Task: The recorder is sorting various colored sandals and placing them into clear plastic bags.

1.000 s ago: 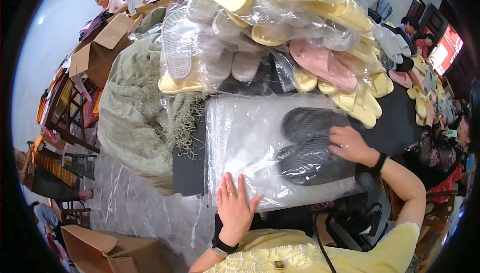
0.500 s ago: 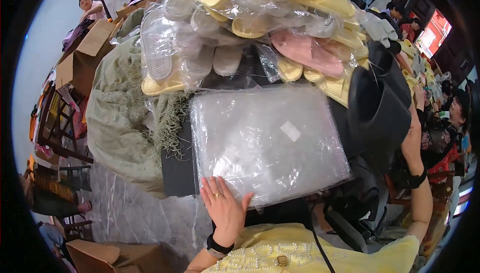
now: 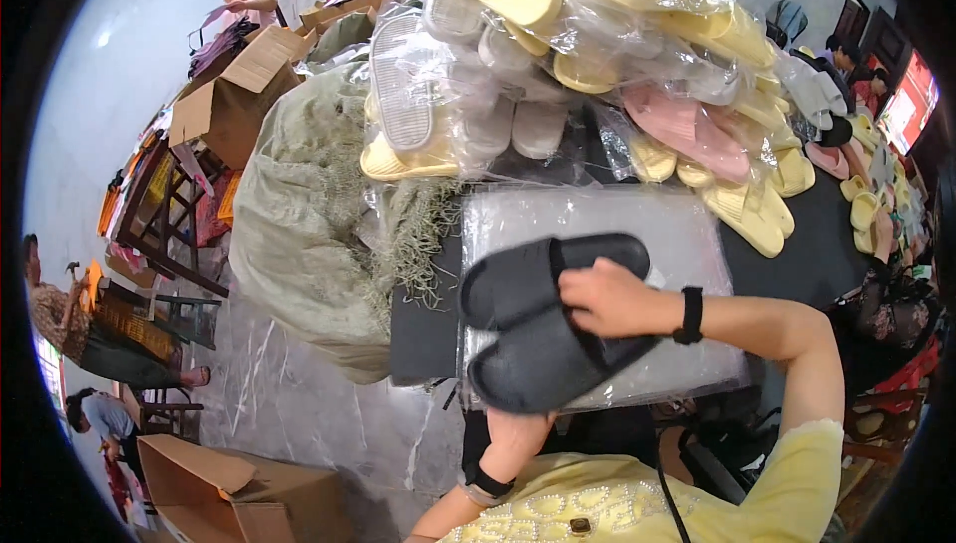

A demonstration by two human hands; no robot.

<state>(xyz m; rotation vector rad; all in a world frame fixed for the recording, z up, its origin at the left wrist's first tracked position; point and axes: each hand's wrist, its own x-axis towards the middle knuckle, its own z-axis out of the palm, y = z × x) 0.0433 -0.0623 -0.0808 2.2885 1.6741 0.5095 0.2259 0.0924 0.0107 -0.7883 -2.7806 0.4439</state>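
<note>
Gripping a pair of black slippers (image 3: 538, 359), the right hand (image 3: 609, 296) holds it over the stack of clear bags (image 3: 685, 252), fingers closed. At the stack's near edge, the left hand (image 3: 518, 433) is partly hidden by a slipper; its grip cannot be told. Packaged slippers (image 3: 588, 73) lie beyond the stack.

Two black slippers (image 3: 548, 352) are slanting side by side across the frame's centre, partly covering clear, shiny plastic bags (image 3: 682, 262).
</note>
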